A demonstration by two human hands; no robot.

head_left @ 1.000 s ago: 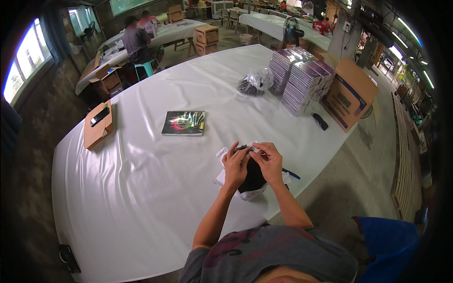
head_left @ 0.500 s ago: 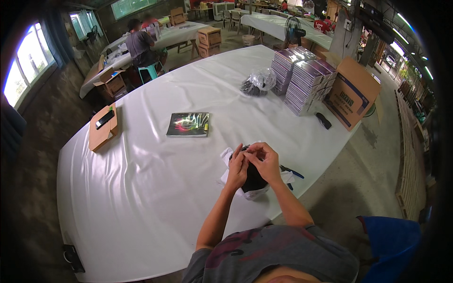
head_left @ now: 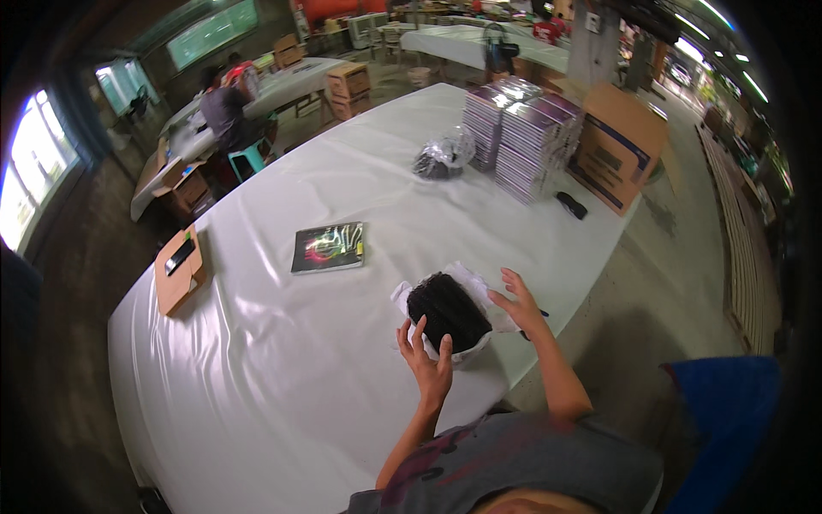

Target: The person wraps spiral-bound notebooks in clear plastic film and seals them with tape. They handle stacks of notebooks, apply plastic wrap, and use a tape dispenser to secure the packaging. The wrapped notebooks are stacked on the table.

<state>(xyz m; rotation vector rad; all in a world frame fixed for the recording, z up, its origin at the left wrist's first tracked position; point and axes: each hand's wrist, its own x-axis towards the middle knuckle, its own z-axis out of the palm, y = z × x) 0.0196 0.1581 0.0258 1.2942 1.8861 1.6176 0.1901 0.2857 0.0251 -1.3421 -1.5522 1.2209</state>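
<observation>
A black, finely ridged block-like bundle [head_left: 451, 310] rests in crumpled white wrapping [head_left: 469, 278] on the table in front of me; its exact kind is unclear. My left hand [head_left: 425, 364] is open, fingers spread at the bundle's near left side, seemingly touching it. To the right of the wrapping, my right hand [head_left: 519, 305] is raised and open, apart from the bundle and holding nothing. Beyond them to the left lies a dark notebook [head_left: 328, 248] with a bright coloured cover design. The end of a blue pen-like thing [head_left: 545, 313] shows past my right hand.
Tall notebook stacks [head_left: 533, 146] stand at the back right beside a cardboard box [head_left: 618, 147]. Near them lie a clear plastic bag [head_left: 447, 154] with dark contents and a small black object [head_left: 571, 206]. Leftward, a phone [head_left: 180, 256] rests on a flat carton [head_left: 193, 287]. A person [head_left: 224, 118] sits farther off.
My hands, earlier together above the bundle with fingertips pinched, have parted and opened. The black bundle is now uncovered to view. The whole view has shifted and tilted slightly.
</observation>
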